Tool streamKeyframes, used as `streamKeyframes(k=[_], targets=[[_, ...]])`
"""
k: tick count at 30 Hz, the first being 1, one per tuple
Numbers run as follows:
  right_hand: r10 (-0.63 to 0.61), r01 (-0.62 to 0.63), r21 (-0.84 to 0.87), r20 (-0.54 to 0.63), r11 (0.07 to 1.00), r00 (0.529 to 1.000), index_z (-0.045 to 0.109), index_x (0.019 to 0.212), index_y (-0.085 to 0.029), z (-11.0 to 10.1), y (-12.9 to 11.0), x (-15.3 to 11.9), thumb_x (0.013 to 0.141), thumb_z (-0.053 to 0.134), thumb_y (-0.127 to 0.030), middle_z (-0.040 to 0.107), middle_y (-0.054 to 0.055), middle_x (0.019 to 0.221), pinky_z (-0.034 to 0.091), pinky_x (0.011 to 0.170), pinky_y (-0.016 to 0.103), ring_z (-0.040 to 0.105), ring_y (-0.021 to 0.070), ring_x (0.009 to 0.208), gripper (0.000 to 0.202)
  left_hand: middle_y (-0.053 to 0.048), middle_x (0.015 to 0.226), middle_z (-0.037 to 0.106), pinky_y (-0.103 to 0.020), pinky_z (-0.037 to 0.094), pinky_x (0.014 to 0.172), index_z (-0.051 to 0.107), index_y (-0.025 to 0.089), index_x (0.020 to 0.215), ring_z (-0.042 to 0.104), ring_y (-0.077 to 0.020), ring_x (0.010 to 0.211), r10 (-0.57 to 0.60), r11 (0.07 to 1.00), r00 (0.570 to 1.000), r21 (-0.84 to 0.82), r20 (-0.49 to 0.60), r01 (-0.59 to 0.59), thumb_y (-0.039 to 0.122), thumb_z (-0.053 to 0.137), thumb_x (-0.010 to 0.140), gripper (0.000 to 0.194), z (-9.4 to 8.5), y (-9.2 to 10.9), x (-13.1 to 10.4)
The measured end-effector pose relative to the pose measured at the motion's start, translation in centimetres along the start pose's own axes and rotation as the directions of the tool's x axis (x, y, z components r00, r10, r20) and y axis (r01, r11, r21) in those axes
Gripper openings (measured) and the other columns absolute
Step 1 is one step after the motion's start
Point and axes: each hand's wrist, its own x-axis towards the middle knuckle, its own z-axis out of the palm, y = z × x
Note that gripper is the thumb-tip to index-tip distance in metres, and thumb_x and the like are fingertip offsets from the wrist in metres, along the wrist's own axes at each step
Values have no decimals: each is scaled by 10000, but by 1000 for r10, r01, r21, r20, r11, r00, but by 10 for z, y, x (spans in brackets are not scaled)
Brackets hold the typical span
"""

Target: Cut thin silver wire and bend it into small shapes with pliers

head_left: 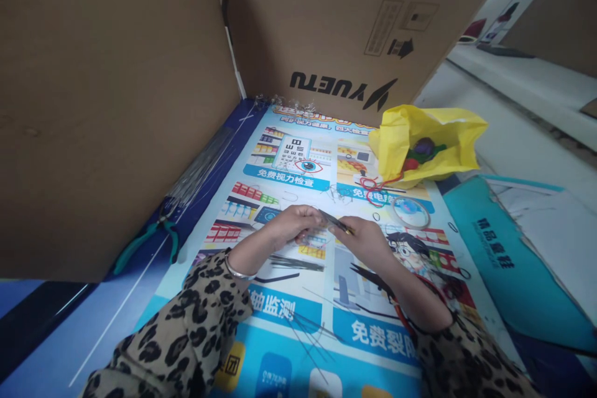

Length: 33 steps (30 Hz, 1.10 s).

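Observation:
Over the middle of the printed poster (293, 205), my two hands nearly meet. My left hand (298, 224) pinches the left end of a thin dark tool (333, 221), and something small and pale between the fingers is too small to name. Wrapped round the tool's right end, where a brass-coloured bit shows, is my right hand (361, 239). Dark wire pieces (296, 262) lie beneath my left wrist. Black-bladed pliers or cutters (370, 275) with red-orange handles rest partly under my right forearm. Several thin wires (310, 339) cross near the front.
Cardboard panels (116, 106) rise at the left and back. Teal-handled pliers (163, 230) and a wire bundle (200, 168) lie left. A yellow bag (431, 143) with coloured thread, a clear ring (410, 212) and a teal box piece (504, 261) are at the right.

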Motion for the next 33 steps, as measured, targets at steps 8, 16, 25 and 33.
streamKeyframes(k=[8,16,25,33], targets=[[-82,74,133,54,988,995,568,660,-193,-3,13,2,797,461,-477,541,-19,600,306,522,221,484,116,581,333,80,467,381,-179,241,367,576,152,759,280,-35,368,20,998,999,65,39,-23,344,598,693,204,-4,0,2],[-339,318,140,173,938,925,629,783,-185,-20,24,5,802,499,-425,598,34,750,384,628,242,541,144,709,273,66,497,396,-189,227,383,633,142,783,280,-38,395,44,919,994,387,97,-78,422,580,699,297,-14,4,-2],[-383,392,-173,85,904,920,640,835,-179,-13,22,5,823,482,-365,593,59,768,362,706,275,515,168,786,245,57,500,417,-181,236,414,661,148,774,306,-45,420,40,858,990,503,136,-103,344,526,730,242,-18,10,-4],[-403,414,-247,96,876,910,621,819,-173,-10,17,2,841,466,-335,573,56,766,327,703,263,488,161,786,225,53,520,455,-177,264,452,666,148,774,336,-47,449,31,831,984,542,177,-124,267,509,733,201,-20,11,-3]])
